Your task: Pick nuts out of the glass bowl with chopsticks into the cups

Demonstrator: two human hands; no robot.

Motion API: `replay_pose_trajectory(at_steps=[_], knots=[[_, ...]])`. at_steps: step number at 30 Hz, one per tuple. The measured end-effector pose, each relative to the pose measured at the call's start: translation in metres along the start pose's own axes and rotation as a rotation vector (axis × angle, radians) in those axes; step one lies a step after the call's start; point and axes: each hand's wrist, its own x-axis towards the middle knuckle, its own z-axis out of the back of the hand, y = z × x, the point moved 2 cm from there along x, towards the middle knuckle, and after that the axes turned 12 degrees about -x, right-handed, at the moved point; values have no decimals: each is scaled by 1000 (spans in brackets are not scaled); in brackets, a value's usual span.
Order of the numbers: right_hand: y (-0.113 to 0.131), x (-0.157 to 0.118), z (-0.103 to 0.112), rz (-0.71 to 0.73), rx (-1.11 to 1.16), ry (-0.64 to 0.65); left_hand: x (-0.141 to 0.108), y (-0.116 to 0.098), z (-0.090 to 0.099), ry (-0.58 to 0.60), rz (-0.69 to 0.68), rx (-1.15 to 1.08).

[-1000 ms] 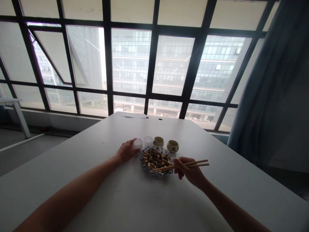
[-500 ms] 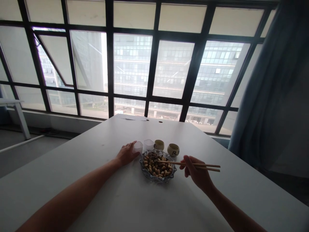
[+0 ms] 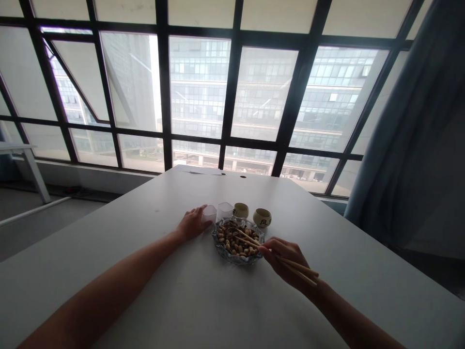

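A glass bowl with a scalloped rim (image 3: pixel 238 259) stands on the white table, filled with peanuts and darker pieces. My right hand (image 3: pixel 286 257) is closed round a pair of wooden chopsticks (image 3: pixel 300 269), whose tips reach into the middle of the bowl. Fingers of my left hand (image 3: pixel 194 223) are wrapped round a translucent plastic cup (image 3: pixel 209 214) at the bowl's upper left. A second translucent cup (image 3: pixel 224 210) stands beside it. Behind the bowl are two cream-coloured small cups, one (image 3: pixel 240 210) near the rim and one (image 3: pixel 262 218) further right, with dark characters.
White sheets of paper (image 3: pixel 196 169) lie at the far edge of the white table (image 3: pixel 174 295), near two dark round spots. Large dark-framed windows rise behind it. A blue curtain (image 3: pixel 395 131) hangs at the right, and another white table (image 3: pixel 34 169) stands at the far left.
My right hand has turned and come closer to the bowl, so the chopsticks now slant down to the right, their rear ends lower. My left hand keeps its hold; the view has tilted slightly.
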Motion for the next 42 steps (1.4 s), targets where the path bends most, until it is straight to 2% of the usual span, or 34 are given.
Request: replay_pose_trajectory(at_steps=[5,12,15,21,24,30,42], knots=[[5,1,-2,113,-59,55,0,1,-1,-4,0,-9],[4,1,-2,68,-42,24,0,1,-2,-6,1,6],[4,2,1,-26,15,2,0,0,-1,-1,5,-2],[-7,4,5,-440,244,-127,0,0,0,-7,11,-22],[-19,3,2,-559,310,-182,0,2,-1,-22,16,-28],[-36,-1,-4,-658,427,-260,0,3,-2,-5,7,-28],[-34,1,0,-704,463,-290,0,1,-2,1,4,-17]])
